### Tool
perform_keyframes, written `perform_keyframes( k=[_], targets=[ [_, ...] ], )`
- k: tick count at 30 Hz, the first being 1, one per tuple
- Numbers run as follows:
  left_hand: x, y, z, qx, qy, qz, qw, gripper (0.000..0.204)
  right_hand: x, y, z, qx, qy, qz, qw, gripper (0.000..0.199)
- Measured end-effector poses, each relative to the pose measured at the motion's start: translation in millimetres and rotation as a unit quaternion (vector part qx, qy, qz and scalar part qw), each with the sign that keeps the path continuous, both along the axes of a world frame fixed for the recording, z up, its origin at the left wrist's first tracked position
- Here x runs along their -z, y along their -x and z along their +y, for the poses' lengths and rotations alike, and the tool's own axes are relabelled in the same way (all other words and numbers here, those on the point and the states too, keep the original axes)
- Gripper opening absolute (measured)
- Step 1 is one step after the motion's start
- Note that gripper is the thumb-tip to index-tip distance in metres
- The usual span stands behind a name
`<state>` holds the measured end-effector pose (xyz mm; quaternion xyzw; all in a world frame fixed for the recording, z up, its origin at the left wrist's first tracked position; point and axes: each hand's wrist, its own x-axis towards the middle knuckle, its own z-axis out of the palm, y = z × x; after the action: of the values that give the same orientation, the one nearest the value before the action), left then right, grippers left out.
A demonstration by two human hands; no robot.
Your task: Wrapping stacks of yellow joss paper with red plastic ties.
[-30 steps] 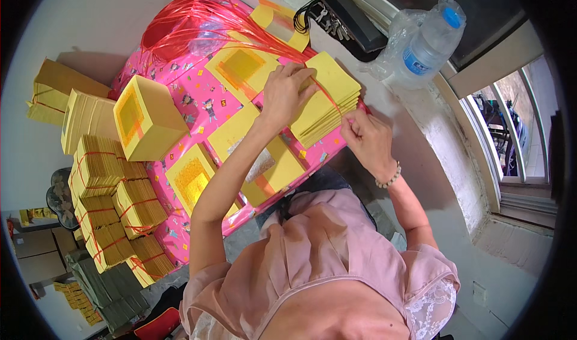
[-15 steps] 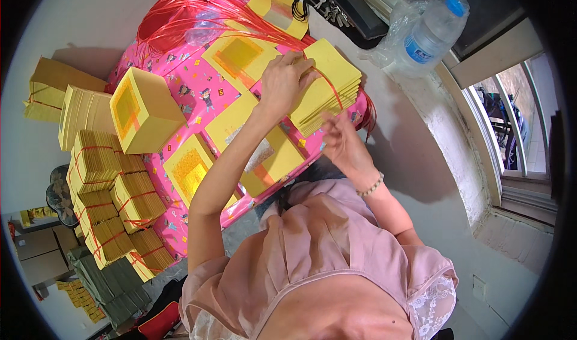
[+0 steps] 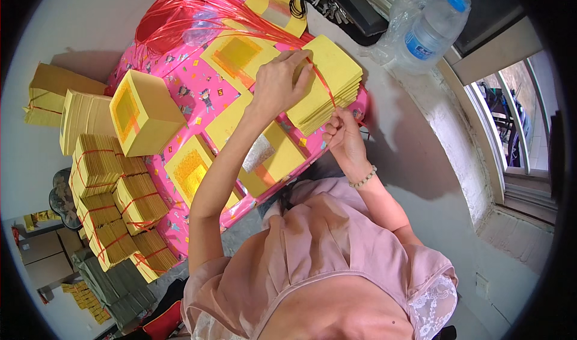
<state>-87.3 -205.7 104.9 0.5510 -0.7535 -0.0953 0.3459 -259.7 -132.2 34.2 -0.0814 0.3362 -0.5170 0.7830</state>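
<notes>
Yellow paper stack (image 3: 339, 66) is just beyond the right hand's (image 3: 345, 137) fingertips, which pinch a red strip (image 3: 326, 88) running across its long axis (upper right to lower left). Right hand's nearest that lower edge, fingers curled, forearm angled up from below. Left hand's (image 3: 281, 83) bent over the stack's left side, can't tell if it's gripping. All on a pink tablecloth (image 3: 186, 78).

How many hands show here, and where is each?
2: the left hand at the left side of the yellow stack; the right hand holding the red strip at the stack's edge. No others show.
</notes>
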Motion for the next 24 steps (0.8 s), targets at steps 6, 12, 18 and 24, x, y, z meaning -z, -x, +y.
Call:
perform_keyframes(
  k=[6,12,18,24],
  targets=[
    [25.4,2.1,-2.0,-0.035,0.083,-0.018,0.996,0.025,4.2,6.2,10.4,-0.010,0.003,0.021,1.000,0.017],
    [23.3,4.9,-1.0,-0.033,0.065,-0.033,0.997,0.027,-1.8,-3.4,2.9,0.010,0.027,0.052,0.998,0.027],
    [23.4,5.8,-2.3,-0.037,0.070,-0.005,0.997,0.025,6.2,-16.1,-7.5,0.061,0.093,0.119,0.987,0.024],
    [17.0,-1.3,-12.9,-0.101,-0.022,0.073,0.992,0.033,12.3,-25.5,-9.0,0.073,0.090,0.145,0.983,0.026]
  ],
)
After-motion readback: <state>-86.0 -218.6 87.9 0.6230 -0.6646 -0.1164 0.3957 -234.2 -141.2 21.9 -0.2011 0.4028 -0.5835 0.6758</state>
